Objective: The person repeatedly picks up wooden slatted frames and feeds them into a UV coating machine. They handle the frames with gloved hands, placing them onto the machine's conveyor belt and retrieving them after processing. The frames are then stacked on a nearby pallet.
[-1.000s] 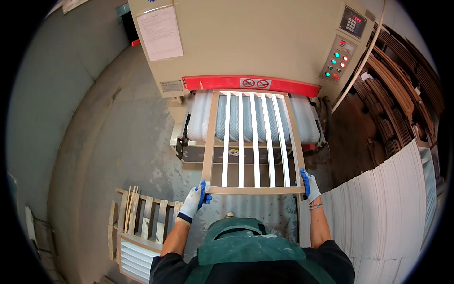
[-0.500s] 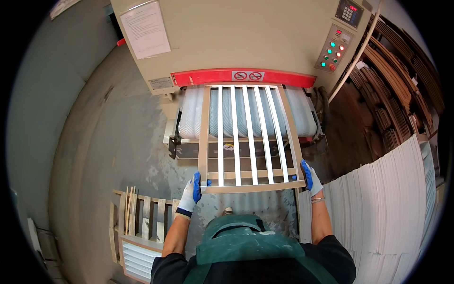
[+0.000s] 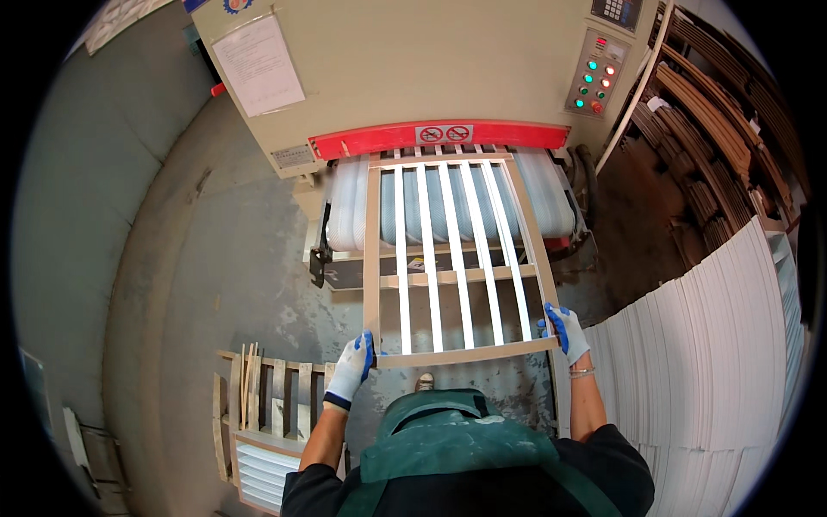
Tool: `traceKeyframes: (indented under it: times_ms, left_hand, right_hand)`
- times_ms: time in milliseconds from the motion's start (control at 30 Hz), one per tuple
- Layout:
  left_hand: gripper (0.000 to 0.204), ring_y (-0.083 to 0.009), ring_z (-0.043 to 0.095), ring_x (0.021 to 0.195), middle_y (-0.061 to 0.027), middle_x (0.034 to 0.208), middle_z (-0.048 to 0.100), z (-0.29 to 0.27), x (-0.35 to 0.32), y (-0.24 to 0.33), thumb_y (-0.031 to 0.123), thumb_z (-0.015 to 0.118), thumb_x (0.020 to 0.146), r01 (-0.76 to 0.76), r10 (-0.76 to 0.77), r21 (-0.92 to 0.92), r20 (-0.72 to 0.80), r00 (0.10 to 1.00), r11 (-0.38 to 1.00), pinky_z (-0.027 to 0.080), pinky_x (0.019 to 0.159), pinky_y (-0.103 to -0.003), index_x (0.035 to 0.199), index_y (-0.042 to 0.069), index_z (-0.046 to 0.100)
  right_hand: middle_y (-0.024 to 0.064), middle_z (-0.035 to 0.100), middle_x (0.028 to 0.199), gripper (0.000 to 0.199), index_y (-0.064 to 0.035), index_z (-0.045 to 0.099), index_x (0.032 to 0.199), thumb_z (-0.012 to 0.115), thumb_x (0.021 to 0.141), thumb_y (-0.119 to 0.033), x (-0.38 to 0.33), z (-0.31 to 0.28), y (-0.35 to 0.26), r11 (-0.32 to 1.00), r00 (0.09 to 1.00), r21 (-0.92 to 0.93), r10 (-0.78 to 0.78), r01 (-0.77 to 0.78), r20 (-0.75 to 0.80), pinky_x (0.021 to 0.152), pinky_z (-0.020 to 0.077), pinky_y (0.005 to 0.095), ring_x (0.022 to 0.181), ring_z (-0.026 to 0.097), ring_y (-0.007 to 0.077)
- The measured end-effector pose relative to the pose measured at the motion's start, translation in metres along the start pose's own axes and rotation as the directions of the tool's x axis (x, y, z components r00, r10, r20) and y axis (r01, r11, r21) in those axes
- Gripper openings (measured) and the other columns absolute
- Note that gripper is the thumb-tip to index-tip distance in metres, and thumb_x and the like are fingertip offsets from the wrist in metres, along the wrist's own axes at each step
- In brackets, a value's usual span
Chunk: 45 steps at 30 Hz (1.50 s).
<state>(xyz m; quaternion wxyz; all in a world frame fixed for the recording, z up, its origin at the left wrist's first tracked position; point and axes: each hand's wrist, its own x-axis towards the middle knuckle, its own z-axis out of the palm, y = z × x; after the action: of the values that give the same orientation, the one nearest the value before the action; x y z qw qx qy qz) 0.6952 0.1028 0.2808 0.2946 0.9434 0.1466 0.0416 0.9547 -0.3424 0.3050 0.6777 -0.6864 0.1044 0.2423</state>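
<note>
Both hands gloved, white with blue palms. Left hand (image 3: 353,366) is closed on the near left corner of a slatted wooden frame (image 3: 452,258); right hand (image 3: 564,332) is closed on the near right corner. Fingers (image 3: 365,346) wrap the side rail where it meets the bottom rail.

The frame runs away from the fingers toward the machine. Its far end lies on the ribbed conveyor belt (image 3: 345,207), just under the red guard bar (image 3: 439,136) at the mouth of the beige machine (image 3: 431,60). The near end hangs in the air above the concrete floor (image 3: 215,258), carried only by the two hands.

Beyond the right fingers stands a tall stack of white panels (image 3: 706,345). Below the left fingers a wooden pallet (image 3: 267,405) sits on the floor with a white louvred piece (image 3: 263,465) on it. The control panel (image 3: 594,73), with green and red lights, sits up and to the right of the mouth.

Risks, as I judge them:
- The frame sits slightly skewed to the belt, so a side rail could catch the edge of the mouth and rack the joints.
- Thin slats could flex or snap if one hand lifts higher than the other.
- Fingers that hold on too long near the guard bar could be drawn toward the intake.
</note>
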Motion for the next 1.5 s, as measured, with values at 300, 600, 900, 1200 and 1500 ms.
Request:
traceKeyframes:
  times_ms: [300, 600, 900, 1200, 1500]
  left_hand:
    - [0.036, -0.0426, 0.058, 0.111, -0.0266, 0.123, 0.06, 0.003, -0.068, 0.021, 0.011, 0.049, 0.101, -0.236, 0.246, 0.157, -0.048, 0.968, 0.959, 0.049, 0.097, -0.046, 0.131, -0.007, 0.046]
    - [0.026, -0.0411, 0.064, 0.095, -0.0257, 0.105, 0.065, 0.014, -0.094, 0.04, 0.007, 0.043, 0.101, -0.282, 0.311, 0.202, -0.125, 0.942, 0.938, 0.051, 0.085, -0.045, 0.118, -0.008, 0.056]
    - [0.045, -0.0438, 0.063, 0.095, -0.0267, 0.094, 0.066, 0.017, -0.096, 0.063, 0.03, 0.034, 0.107, 0.103, -0.105, -0.118, -0.012, 0.994, 0.988, 0.049, 0.082, -0.045, 0.104, -0.004, 0.062]
    - [0.036, -0.0435, 0.063, 0.099, -0.0271, 0.101, 0.066, 0.024, -0.11, 0.062, 0.022, 0.037, 0.105, -0.054, 0.053, -0.018, -0.055, 0.997, 0.998, 0.051, 0.087, -0.045, 0.115, -0.006, 0.059]
    - [0.034, -0.0428, 0.063, 0.101, -0.0276, 0.105, 0.066, 0.025, -0.106, 0.065, 0.018, 0.038, 0.104, 0.044, -0.043, -0.021, 0.054, 0.998, 0.999, 0.051, 0.089, -0.043, 0.121, -0.006, 0.056]
  right_hand:
    - [0.0078, 0.067, 0.076, 0.03, -0.0066, 0.066, 0.099, 0.073, 0.091, -0.034, -0.064, -0.028, 0.021, 0.996, 0.998, 0.08, 0.052, -0.049, -0.041, 0.053, 0.051, 0.0283, 0.058, 0.062, 0.0148]
    - [0.0076, 0.066, 0.076, 0.031, -0.0065, 0.065, 0.098, 0.074, 0.089, -0.034, -0.089, -0.046, 0.038, 0.991, 0.999, 0.132, 0.018, -0.013, -0.036, 0.053, 0.0508, 0.028, 0.061, 0.063, 0.015]
    - [0.0077, 0.066, 0.076, 0.034, -0.0044, 0.065, 0.101, 0.073, 0.09, -0.036, -0.1, -0.053, 0.043, 0.996, 0.997, 0.082, 0.022, -0.016, -0.074, 0.051, 0.0515, 0.0267, 0.063, 0.065, 0.0154]
    - [0.0074, 0.066, 0.076, 0.034, -0.005, 0.065, 0.103, 0.072, 0.091, -0.037, -0.116, -0.061, 0.052, 0.99, 0.998, 0.137, 0.032, -0.025, -0.047, 0.052, 0.0514, 0.0267, 0.063, 0.064, 0.0148]
    - [0.0054, 0.066, 0.078, 0.034, -0.0048, 0.066, 0.104, 0.072, 0.09, -0.035, -0.111, -0.061, 0.051, 0.993, 0.996, 0.118, 0.027, -0.017, -0.087, 0.054, 0.0516, 0.0261, 0.067, 0.065, 0.0141]
